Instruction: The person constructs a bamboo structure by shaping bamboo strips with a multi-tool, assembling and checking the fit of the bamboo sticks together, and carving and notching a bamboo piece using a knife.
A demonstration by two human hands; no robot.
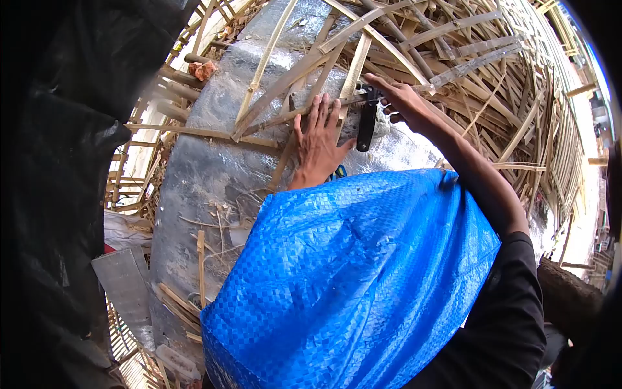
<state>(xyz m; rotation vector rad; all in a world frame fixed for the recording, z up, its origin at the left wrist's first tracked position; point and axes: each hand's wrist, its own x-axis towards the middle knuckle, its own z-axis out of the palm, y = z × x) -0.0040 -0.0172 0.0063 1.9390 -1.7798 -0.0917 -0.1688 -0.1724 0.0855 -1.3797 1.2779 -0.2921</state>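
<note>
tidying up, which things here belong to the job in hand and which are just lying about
Likely in use: bamboo strip under the left hand; black tool by the right hand; silvery surface beneath.

Likely lying about: reddish lump; grey panel; bamboo pieces at lower left.

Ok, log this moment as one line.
left hand: spread on wooden strip | right hand: at black tool, grip unclear | blue sheet: foreground | strip pile: upper right
</note>
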